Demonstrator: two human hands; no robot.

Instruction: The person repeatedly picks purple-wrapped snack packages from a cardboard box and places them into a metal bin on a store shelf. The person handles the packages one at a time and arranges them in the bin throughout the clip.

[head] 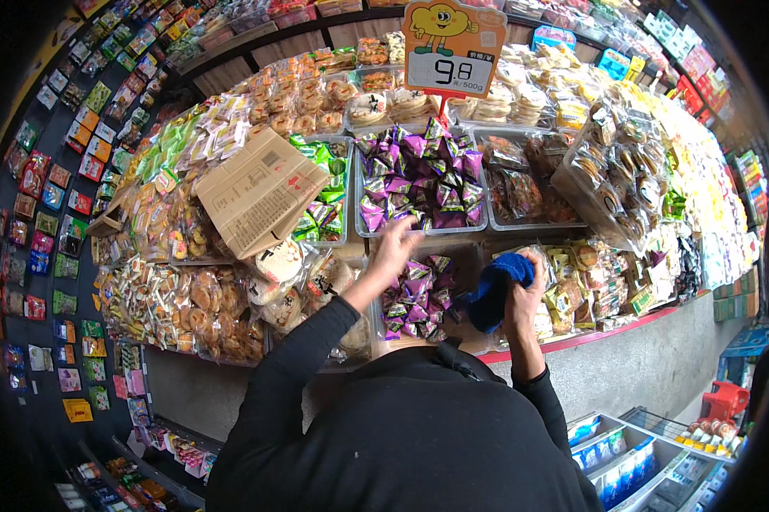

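My right hand (pixel 526 291) grips a bunched dark blue cloth (pixel 498 285) above the right side of a clear plastic bin (pixel 471 259). Small purple triangular snack packets (pixel 416 291) are heaped in that bin's left half. My left hand (pixel 394 249), slightly blurred, reaches over the bin's far left corner with its fingers apart and nothing visible in them. Just beyond its fingertips stands a second clear bin (pixel 421 232), full of more purple packets (pixel 416 173). Whether the left fingers touch any packet is hard to tell.
An opened-out cardboard box (pixel 263 192) lies on the snacks at left. A tilted clear bin of bagged cookies (pixel 615 173) rests across the goods at right. A price sign (pixel 453 48) rises behind the purple packets. Bagged round crackers (pixel 282 262) sit left of my left forearm.
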